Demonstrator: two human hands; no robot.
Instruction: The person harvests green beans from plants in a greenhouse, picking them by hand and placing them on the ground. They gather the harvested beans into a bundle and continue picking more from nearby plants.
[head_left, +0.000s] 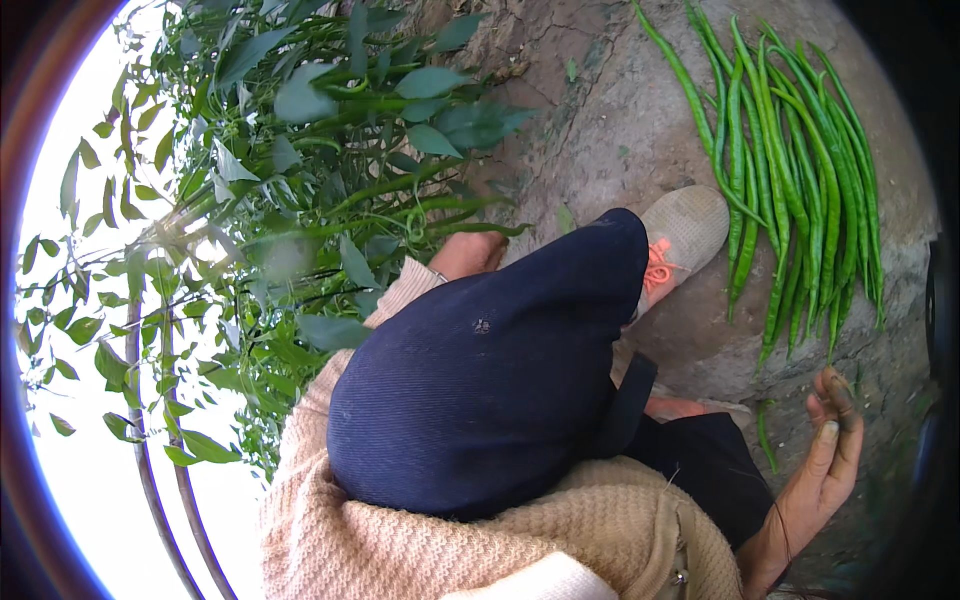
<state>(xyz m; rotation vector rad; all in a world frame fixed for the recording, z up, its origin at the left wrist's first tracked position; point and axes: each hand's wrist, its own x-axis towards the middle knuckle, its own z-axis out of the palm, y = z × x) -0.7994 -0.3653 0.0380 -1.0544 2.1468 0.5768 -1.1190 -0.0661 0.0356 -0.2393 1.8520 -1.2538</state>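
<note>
My right hand (814, 454) is at the lower right, thumb and fingers loosely apart, with nothing seen between them. Its fingertips come up to the lower tips of a pile of long green chili peppers (795, 187) on the bare soil; whether they touch is unclear. A single short green pepper (766, 435) lies on the ground left of that hand. On the other side, my left hand (471, 253) is curled beside the leafy pepper plant (360, 127), partly hidden behind my raised knee. Long green peppers (450, 214) hang just above it. Whether it holds anything is hidden.
My bent knee in dark blue trousers (480, 375) fills the middle. A light shoe with orange laces (686, 225) stands against the pile's left edge. Dry, cracked soil (577, 135) lies between plant and pile. Two thin stems (157, 465) curve at far left.
</note>
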